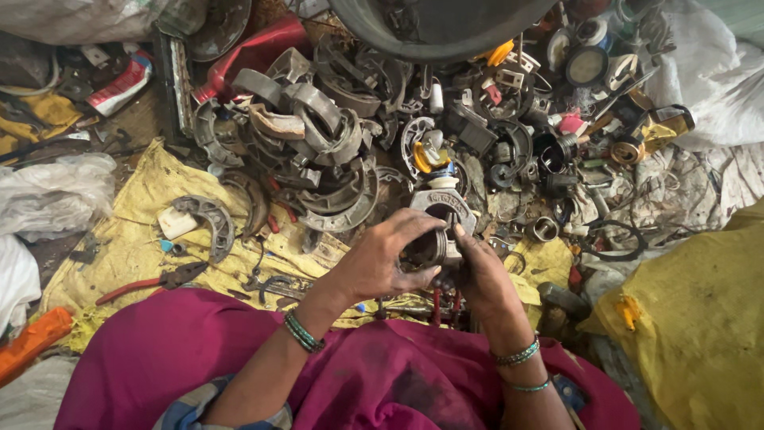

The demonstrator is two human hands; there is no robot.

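metal ring point(427, 248), between both hands' fingers point(414, 232)

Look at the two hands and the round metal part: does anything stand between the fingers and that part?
Nothing visible does. The left hand and right hand both grip the round metal part directly, fingers wrapped over its rim. The heap of curved metal scrap lies beyond it, apart.
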